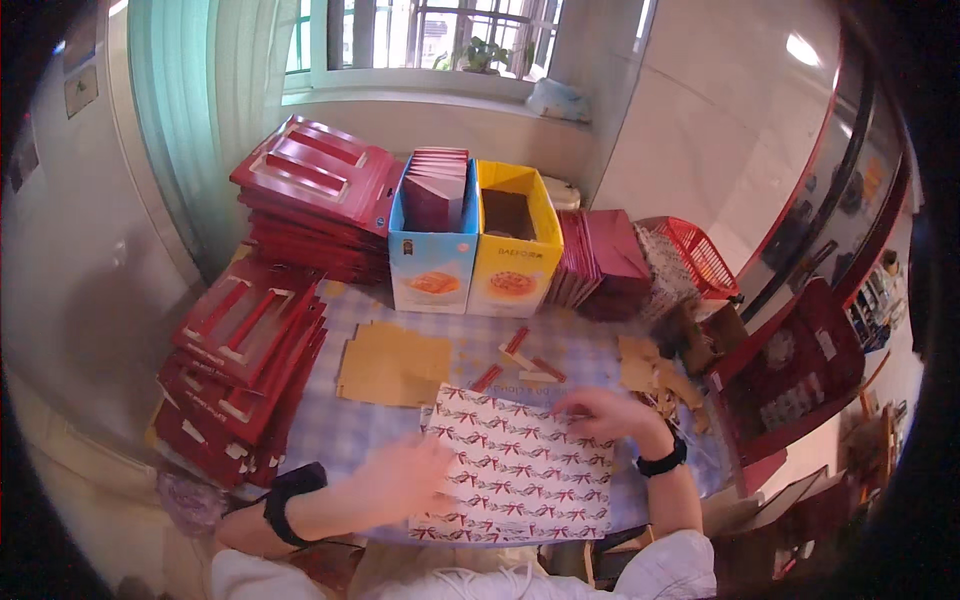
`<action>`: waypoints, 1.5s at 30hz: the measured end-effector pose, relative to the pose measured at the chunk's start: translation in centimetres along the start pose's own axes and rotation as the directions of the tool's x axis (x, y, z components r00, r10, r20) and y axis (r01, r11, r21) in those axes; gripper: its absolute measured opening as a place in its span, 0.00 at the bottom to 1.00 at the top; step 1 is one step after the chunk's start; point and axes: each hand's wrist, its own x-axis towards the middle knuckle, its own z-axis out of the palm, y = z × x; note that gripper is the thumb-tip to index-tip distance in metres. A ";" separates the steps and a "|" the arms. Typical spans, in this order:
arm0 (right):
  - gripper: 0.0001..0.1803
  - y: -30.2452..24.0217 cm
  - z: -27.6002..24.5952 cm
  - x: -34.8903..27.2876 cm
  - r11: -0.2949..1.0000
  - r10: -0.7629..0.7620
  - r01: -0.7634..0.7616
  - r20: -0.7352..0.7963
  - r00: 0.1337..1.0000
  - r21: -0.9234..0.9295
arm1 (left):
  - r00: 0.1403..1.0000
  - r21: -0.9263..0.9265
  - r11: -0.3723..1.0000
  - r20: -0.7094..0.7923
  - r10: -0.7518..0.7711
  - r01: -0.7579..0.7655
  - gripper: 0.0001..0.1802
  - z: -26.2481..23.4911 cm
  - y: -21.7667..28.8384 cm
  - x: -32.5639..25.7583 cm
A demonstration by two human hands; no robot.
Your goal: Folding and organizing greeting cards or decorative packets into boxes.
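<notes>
Bow-print paper [525, 475] lies at approx. 6 o'clock on the desk [345, 432], at the near edge. L hand [408, 480], blurred, is at its 9 o'clock side; can't tell if the grip has hold. R hand [600, 412], half-curled, is at its 1 o'clock corner; hold unclear too. From the paper: red strips [548, 370] at 12, cardboard pc. [395, 368] at 10, blue box [435, 265] at 11, yellow box [513, 275] at 12, further back.
</notes>
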 end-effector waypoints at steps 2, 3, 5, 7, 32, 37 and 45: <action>0.17 -0.6 0.1 0.2 0.997 0.013 -0.009 -0.052 0.999 0.072 | 0.899 -0.112 0.968 -0.358 -0.251 0.226 0.27 1.3 -1.8 -0.7; 0.17 -0.4 0.2 -0.1 0.997 0.022 -0.017 -0.059 0.998 0.076 | 0.904 -0.108 0.970 -0.354 -0.241 0.216 0.27 1.4 -2.4 -1.0; 0.15 0.6 0.5 -0.1 0.988 -0.155 0.152 -0.167 0.974 -0.029 | 0.850 -0.156 0.963 -0.454 -0.266 0.218 0.29 1.4 -3.4 -1.5; 0.14 0.5 0.1 0.3 0.991 -0.063 0.082 -0.170 0.983 0.104 | 0.839 -0.106 0.973 -0.493 -0.230 0.204 0.32 1.1 -3.6 -1.7; 0.07 -6.1 3.4 7.2 0.910 -0.313 0.179 -0.338 0.888 -0.374 | 0.909 0.273 0.926 -0.393 -0.140 0.261 0.17 0.6 -3.9 1.2; 0.04 -7.3 6.9 12.9 0.813 -0.504 0.288 -0.365 0.782 -0.506 | 0.874 0.329 0.868 -0.439 -0.209 0.373 0.16 3.0 -4.8 2.4; 0.06 -8.2 8.1 14.4 0.771 -0.471 0.268 -0.235 0.850 -0.577 | 0.845 0.345 0.863 -0.512 -0.155 0.368 0.16 3.7 -4.9 2.3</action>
